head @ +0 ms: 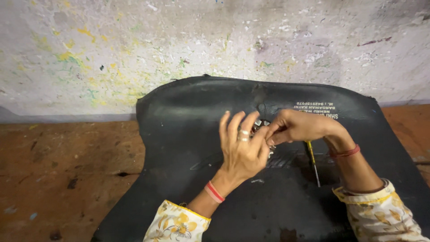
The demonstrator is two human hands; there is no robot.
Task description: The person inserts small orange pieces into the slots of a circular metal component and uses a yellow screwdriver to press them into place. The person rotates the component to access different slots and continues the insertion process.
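Hands: left hand (242,150) and right hand (298,127) pinching small metal part (260,127), mostly hidden.
Mat: black mat (188,121) beneath.
Screwdriver: screwdriver (312,163) under right wrist.
Wall: paint-flecked wall (134,45) behind.

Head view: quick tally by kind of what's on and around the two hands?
Hands: 2, left hand and right hand, both pinching one small metal part
Small metal part: 1
Finger ring: 1, on the left hand
Red wrist bangles: 2, left bangle and right bangle
Yellow-handled tool: 1, lying on the mat
Black rubber mat: 1
Total: 8
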